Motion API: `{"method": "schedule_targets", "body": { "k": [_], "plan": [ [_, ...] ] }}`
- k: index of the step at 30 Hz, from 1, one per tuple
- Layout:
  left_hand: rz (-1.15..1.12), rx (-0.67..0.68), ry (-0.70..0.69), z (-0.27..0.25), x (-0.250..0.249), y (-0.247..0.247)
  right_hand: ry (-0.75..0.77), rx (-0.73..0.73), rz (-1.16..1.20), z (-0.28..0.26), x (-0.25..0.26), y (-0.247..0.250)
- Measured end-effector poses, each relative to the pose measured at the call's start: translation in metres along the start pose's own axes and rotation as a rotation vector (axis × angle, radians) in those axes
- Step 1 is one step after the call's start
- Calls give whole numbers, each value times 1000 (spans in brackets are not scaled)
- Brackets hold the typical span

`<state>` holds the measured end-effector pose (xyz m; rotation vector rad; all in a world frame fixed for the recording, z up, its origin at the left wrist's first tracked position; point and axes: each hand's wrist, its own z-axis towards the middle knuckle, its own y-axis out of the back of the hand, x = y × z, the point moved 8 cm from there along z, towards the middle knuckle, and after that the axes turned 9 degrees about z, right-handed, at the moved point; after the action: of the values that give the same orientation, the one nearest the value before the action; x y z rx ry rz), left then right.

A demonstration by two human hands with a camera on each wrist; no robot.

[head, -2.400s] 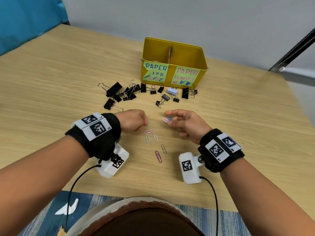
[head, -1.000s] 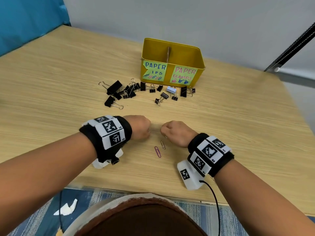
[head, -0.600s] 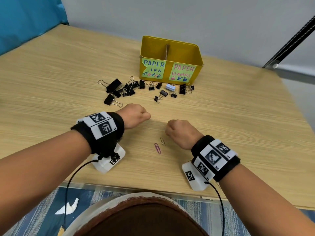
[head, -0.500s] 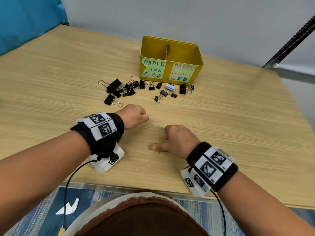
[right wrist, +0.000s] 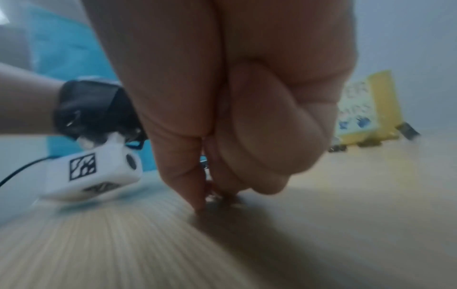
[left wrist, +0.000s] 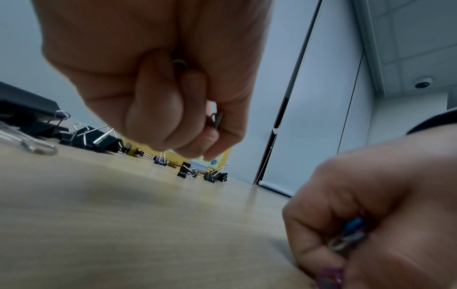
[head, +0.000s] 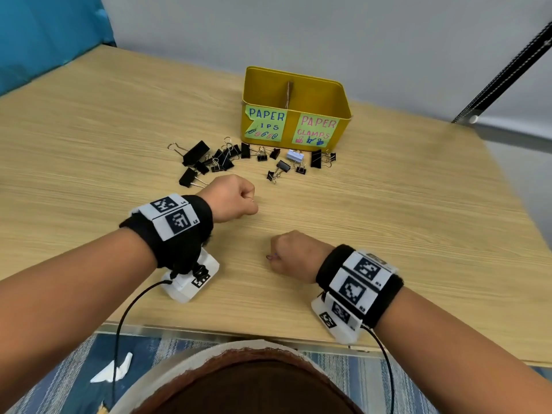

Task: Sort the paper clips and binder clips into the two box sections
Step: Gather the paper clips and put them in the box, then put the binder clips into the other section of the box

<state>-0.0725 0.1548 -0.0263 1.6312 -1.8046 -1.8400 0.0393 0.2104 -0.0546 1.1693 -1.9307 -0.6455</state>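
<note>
My left hand (head: 236, 198) is curled into a fist above the table and grips paper clips (left wrist: 216, 119) that poke out between its fingers. My right hand (head: 291, 252) sits low on the table near the front edge, fingers curled, pinching paper clips (left wrist: 348, 237); a purple clip tip (head: 272, 257) shows at its thumb. Several black binder clips (head: 221, 161) and a white one (head: 295, 155) lie in front of the yellow two-section box (head: 295, 85), labelled paper clips on the left and paper clamps on the right.
The wooden table (head: 403, 219) ends close to my body. A grey wall stands behind the box and a blue panel (head: 44, 31) at the far left. Camera cables hang off the front edge.
My right hand dropped onto the last two loose paper clips near the front edge and closed over them; they no longer lie on the table. My left fist stayed put.
</note>
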Motion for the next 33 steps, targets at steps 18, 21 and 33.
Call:
{"method": "schedule_targets", "body": {
  "k": [18,21,33],
  "plan": [
    [-374,-272,96,124,-37,133,-16,-541,1250,105,-14,246],
    [-332,-238,134,152,-35,135,-27,-557,1194,135,-13,259],
    [-412,-84,71,176,-42,136,-60,-516,1340,163,-31,269]
  ]
}}
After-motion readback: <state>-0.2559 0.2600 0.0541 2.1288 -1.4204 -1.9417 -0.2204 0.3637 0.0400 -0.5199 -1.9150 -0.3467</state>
